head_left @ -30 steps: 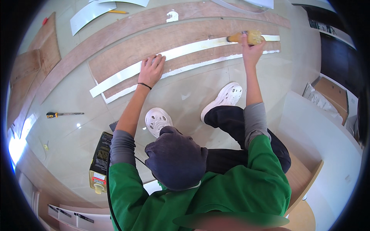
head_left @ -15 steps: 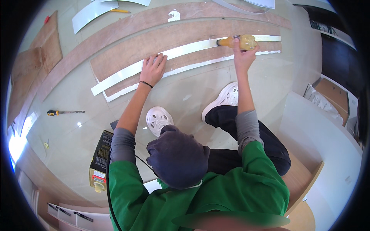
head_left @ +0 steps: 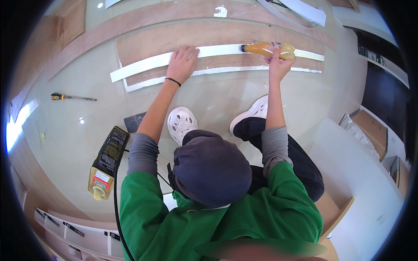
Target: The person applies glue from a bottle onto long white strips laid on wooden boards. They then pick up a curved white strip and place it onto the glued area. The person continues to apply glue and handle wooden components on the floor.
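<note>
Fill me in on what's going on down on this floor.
A person's right hand holds a plastic bottle of amber contents on its side, its dark end pointing left over a long white strip. The left hand is spread at the strip farther left. The strip runs along a wooden board on the floor. A tool with a yellow-and-black handle lies off to the left.

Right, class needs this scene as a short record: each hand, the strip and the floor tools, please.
Left hand: open, over the white strip
Right hand: gripping an amber bottle, dark end pointing left
Strip position: along the brown board, left end overhanging
Floor, left: yellow-and-black-handled tool; black-and-gold can
</note>
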{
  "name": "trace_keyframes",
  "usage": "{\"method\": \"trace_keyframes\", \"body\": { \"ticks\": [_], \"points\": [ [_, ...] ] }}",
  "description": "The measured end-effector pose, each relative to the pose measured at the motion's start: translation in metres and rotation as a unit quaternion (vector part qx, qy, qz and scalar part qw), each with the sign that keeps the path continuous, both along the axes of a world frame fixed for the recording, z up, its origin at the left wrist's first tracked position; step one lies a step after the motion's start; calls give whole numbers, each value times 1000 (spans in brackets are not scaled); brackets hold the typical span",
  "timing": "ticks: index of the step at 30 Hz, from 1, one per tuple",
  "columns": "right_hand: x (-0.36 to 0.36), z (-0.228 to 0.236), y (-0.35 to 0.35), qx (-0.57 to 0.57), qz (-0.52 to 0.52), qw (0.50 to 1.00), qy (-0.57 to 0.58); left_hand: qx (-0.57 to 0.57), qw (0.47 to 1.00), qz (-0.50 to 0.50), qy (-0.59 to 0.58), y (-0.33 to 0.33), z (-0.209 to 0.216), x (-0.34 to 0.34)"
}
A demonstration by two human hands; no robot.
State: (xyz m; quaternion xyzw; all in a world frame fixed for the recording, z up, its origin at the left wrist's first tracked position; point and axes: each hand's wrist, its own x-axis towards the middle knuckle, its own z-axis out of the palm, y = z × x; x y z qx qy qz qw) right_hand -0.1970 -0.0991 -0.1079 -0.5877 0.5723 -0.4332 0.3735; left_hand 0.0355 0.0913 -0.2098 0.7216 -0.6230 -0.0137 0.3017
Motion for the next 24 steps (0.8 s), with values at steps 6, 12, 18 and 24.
{"method": "trace_keyframes", "body": {
  "ticks": [6, 12, 18, 24],
  "points": [
    [-14, -13, -11, 33, -18, 999, -34, 20, 999, 41, 7, 23, -3, 22],
    [2, -13, -1, 2, 10, 1000, -12, 5, 999, 43, -18, 26, -16, 23],
    [18, 2, 8, -26, 12, 999, 46, 3, 998, 61, -30, 31, -20, 19],
    [10, 4, 5, -59, 19, 994, 92, -2, 997, 58, -49, 30, -18, 20]
  ]
}}
